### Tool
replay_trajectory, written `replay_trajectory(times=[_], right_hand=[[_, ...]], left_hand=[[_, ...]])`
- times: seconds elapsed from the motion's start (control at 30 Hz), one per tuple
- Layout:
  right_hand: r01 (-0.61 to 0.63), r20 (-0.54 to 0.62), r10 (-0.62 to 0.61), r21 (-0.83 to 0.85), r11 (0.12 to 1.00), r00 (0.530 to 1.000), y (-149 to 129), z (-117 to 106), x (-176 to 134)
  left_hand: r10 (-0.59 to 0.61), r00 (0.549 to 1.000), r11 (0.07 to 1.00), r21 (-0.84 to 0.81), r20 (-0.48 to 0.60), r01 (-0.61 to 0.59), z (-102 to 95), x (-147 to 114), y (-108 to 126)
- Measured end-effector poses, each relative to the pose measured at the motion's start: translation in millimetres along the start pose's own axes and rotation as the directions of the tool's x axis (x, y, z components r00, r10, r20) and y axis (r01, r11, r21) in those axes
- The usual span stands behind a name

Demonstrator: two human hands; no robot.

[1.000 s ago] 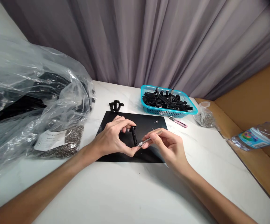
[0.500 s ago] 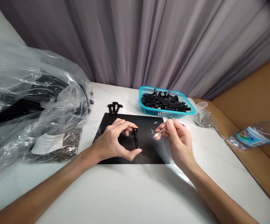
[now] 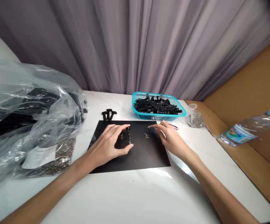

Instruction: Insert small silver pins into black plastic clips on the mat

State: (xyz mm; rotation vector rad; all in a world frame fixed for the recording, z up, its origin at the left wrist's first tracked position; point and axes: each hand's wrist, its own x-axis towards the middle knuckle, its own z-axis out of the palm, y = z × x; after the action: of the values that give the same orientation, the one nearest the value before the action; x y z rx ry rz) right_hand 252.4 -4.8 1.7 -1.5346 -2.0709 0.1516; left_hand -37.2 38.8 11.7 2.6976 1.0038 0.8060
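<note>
My left hand (image 3: 109, 141) is closed, thumb and fingers at opposite ends of a slim black plastic part (image 3: 129, 135), held upright above a black mat (image 3: 146, 155). Small shiny metal pieces (image 3: 121, 137) lie behind it on the mat. My right hand (image 3: 169, 137) reaches over the mat's right side, its index fingertip at a little pile of metal pieces (image 3: 149, 126). Its other fingers are curled, and what they hold is hidden. Closer to me sits another small pile (image 3: 146, 136).
Behind the mat are several black parts (image 3: 109, 114) and a blue basket (image 3: 135, 107) full of similar ones. Clear bags (image 3: 62, 152) lie left, one with metal pieces. A pink-edged object (image 3: 174, 126), a small bag (image 3: 195, 119), cardboard (image 3: 242, 84) and a bottle (image 3: 242, 130) are right.
My right hand has moved to the small metal pieces, and the white-tipped tool in its fingers no longer shows. My left hand keeps the black part. The whole view has shifted.
</note>
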Motion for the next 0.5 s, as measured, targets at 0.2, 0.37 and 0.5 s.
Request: replay_trajectory(times=[0.2, 0.37, 0.5], right_hand=[[0.051, -0.013, -0.052, -0.093, 0.994, 0.999, 17, 19, 6], [0.144, 0.000, -0.144, -0.070, 0.987, 0.990, 14, 25, 9], [0.124, -0.051, -0.122, 0.046, 0.991, 0.991, 14, 26, 11]], left_hand=[[-0.008, 0.998, 0.995, 0.101, -0.066, 0.015, -2.7, 4, -6], [0.053, 0.991, 0.986, 0.163, -0.120, -0.033, -4.5, 6, -8], [0.088, 0.989, 0.976, 0.209, -0.122, -0.061, -3.8, 7, -9]])
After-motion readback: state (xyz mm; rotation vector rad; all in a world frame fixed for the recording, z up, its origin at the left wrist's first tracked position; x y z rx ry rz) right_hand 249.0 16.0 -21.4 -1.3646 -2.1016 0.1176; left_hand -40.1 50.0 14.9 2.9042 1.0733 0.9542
